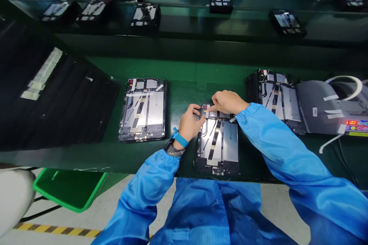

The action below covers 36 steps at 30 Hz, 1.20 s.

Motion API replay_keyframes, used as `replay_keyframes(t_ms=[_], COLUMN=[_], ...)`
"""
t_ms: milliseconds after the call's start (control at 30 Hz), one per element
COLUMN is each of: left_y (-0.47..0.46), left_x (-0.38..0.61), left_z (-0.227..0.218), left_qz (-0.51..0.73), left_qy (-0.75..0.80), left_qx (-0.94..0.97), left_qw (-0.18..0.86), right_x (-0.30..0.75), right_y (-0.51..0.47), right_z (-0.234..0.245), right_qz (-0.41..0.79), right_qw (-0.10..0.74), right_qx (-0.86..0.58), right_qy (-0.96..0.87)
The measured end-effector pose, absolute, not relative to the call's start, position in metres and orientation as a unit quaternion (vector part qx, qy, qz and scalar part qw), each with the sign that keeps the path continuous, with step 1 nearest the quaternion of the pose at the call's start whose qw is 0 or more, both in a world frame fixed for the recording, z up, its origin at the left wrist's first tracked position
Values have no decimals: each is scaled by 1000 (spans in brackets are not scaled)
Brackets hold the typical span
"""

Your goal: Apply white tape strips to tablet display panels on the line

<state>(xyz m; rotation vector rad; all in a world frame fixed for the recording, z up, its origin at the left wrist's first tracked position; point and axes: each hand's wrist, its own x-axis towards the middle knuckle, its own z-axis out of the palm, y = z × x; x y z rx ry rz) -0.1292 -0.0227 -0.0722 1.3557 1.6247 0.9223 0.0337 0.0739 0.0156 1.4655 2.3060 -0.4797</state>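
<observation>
The open tablet (pixel 220 141) lies flat on the green table (pixel 184 72), right in front of the person, with its back cover off. It looks thin, light and stiff. Its shiny metal plates are likely slippery, and the thin flat cables and tiny parts inside could break easily. The safest place to take hold is probably the dark frame at the edges, not the middle.

The left hand (pixel 191 122) is curled around the top left corner of the tablet and grips it there. It wears a blue wristband (pixel 180 138). The right hand (pixel 227 101) reaches in from the right, bent down at the wrist, with its fingertips bunched on the top edge. Whether they pinch some small part cannot be told.

Both arms are in blue sleeves (pixel 276 141) and come in low over the table. A second tablet (pixel 143 109) lies to the left, well apart, and a stack of tablets (pixel 273 97) sits to the right.
</observation>
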Motion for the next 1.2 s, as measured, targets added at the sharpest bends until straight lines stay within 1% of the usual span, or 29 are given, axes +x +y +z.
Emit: replay_keyframes(t_ms=[33, 100, 167, 200, 267, 400, 500, 633, 700, 767, 833, 867, 900, 967, 1000, 1033, 1100, 1200], left_y=[-23, -22, -21, -21, -21, -22, -21, -19, -19, -19, -15, -12, -9, -4, -4, -3, -4, -5], left_x=[-129, -130, -130, -131, -131, -131, -132, -133, -134, -135, -138, -139, -139, -138, -137, -136, -133, -129], left_z=[-72, -73, -73, -74, -75, -76, -78, -79, -79, -81, -83, -84, -84, -82, -79, -76, -70, -65], left_qz=[366, 371, 374, 373, 370, 371, 373, 374, 375, 379, 377, 375, 371, 359, 354, 351, 349, 343], left_qy=[643, 642, 639, 637, 636, 636, 639, 630, 630, 634, 638, 638, 637, 646, 653, 661, 674, 690], left_qx=[537, 534, 533, 534, 535, 535, 535, 543, 546, 551, 557, 559, 558, 553, 551, 548, 543, 531], left_qw=[405, 406, 410, 412, 415, 415, 409, 409, 406, 389, 375, 375, 380, 384, 380, 373, 359, 353], right_x=[34, 36, 38, 39, 41, 49, 52, 49, 54, 72, 107, 132, 161, 225, 256, 282, 317, 331], right_y=[70, 53, 27, 12, -17, -46, -43, -47, -64, -89, -114, -125, -134, -147, -150, -151, -148, -140], right_z=[17, 20, 16, 11, -4, -36, -46, -37, -26, -16, -10, -9, -10, -16, -20, -26, -38, -53], right_qz=[-153, -98, -42, -25, -6, 34, 32, 14, -9, -57, -114, -135, -149, -162, -216, -249, -325, -392], right_qw=[171, 115, 48, 30, 21, 10, -6, -30, -73, -154, -273, -345, -417, -534, -551, -549, -542, -549], right_qx=[527, 524, 490, 465, 428, 417, 413, 421, 426, 431, 478, 531, 602, 738, 769, 772, 760, 726], right_qy=[819, 838, 870, 884, 903, 908, 910, 907, 902, 888, 827, 762, 665, 379, 243, 200, 154, 135])
